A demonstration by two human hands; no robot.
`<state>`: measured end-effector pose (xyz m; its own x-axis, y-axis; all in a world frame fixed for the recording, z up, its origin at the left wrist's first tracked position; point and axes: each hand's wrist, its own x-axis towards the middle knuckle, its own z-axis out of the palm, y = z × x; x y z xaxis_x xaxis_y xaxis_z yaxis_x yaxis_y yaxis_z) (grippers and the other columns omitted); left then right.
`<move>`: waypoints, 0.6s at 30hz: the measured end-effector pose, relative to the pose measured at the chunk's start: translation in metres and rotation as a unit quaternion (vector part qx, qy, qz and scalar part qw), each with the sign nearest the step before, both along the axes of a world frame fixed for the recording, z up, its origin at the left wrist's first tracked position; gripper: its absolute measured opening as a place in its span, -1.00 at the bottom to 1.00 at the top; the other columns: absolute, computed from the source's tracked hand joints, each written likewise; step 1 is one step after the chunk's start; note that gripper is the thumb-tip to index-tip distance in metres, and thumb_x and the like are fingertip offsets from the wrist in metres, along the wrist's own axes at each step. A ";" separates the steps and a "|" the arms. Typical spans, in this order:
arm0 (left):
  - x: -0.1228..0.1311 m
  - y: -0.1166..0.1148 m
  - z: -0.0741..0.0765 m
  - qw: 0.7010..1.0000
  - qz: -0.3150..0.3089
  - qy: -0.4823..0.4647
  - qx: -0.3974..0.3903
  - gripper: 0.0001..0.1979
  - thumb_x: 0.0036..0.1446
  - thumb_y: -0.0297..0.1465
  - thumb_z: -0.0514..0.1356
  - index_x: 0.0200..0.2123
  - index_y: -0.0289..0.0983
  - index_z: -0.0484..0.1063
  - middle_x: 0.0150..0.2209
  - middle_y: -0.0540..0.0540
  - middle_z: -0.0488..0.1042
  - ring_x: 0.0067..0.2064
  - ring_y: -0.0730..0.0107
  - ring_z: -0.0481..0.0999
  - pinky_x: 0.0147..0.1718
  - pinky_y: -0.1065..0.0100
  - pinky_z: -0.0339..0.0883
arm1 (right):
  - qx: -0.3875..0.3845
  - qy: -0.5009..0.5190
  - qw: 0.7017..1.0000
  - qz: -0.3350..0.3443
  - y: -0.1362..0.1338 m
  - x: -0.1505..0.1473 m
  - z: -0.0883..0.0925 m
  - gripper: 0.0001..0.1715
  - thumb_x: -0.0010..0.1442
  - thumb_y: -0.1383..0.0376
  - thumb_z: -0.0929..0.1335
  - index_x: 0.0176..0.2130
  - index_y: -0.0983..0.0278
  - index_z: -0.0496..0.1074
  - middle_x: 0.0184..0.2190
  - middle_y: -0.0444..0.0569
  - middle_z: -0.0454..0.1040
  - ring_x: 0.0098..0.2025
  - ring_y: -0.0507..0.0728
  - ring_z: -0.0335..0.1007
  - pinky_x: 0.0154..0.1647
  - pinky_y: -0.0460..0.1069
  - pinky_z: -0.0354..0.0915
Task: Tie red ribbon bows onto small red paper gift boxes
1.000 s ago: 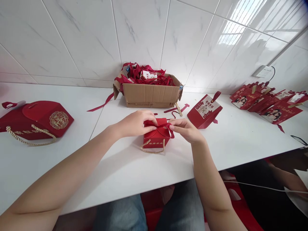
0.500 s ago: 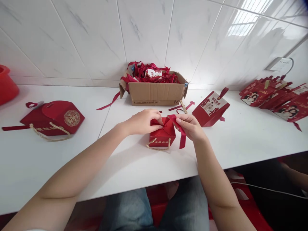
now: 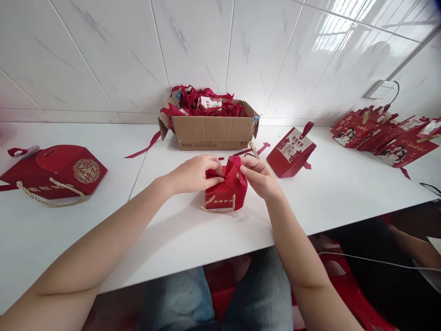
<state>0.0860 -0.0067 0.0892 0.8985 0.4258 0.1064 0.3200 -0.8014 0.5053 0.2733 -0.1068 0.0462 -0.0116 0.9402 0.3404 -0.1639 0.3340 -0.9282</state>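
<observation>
A small red box with a rope handle stands upright on the white table, its top flaps folded together. My left hand rests over the box's top left, thumb and fingers pinched on red ribbon at the middle of the lid. On the right side, my right hand pinches a loop of the red ribbon between thumb and fingers. The ribbon hangs down over the box's right face. What the left fingertips grip is partly hidden by the hand.
Behind stands a cardboard box of red ribbons. A larger red box is at left, a tilted red gift box at right, several red bags at far right. Another person's arm shows beyond the table edge.
The view has turned slightly, so things appear further left. My right hand has raised the ribbon into a loop, and its hanging end now lies against the box's right side.
</observation>
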 end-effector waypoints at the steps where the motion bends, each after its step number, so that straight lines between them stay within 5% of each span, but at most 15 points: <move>1: 0.000 0.000 0.000 1.000 0.000 0.000 -0.002 -0.80 0.12 -0.27 0.14 -0.32 -0.22 0.53 -0.15 -0.07 0.47 -0.22 0.30 0.47 -0.28 0.29 0.37 | 0.001 -0.004 1.000 0.000 0.000 0.000 0.000 -0.71 0.15 0.14 0.41 -0.12 0.15 0.55 -0.30 -0.09 0.56 -0.27 0.07 0.46 -0.12 0.01 0.38; 8: 0.001 -0.006 0.002 1.000 0.019 0.004 0.003 -0.77 0.14 -0.22 0.13 -0.36 -0.23 0.49 -0.18 -0.10 0.49 -0.21 0.27 0.47 -0.28 0.28 0.38 | -0.030 0.017 0.999 -0.012 0.003 -0.003 -0.004 -0.64 0.10 0.16 0.44 -0.08 0.16 0.51 -0.44 -0.14 0.55 -0.41 0.03 0.46 -0.26 -0.03 0.40; 18: 0.006 -0.001 0.034 0.998 0.027 -0.029 -0.058 -0.51 0.03 -0.12 0.24 0.02 -0.15 0.37 0.00 -0.09 0.48 0.02 0.16 0.45 -0.11 0.23 0.40 | -0.051 -0.024 0.998 -0.037 0.002 -0.007 -0.001 -0.50 0.06 0.13 0.46 -0.02 0.24 0.46 -0.59 -0.20 0.41 -0.50 -0.01 0.35 -0.42 -0.07 0.32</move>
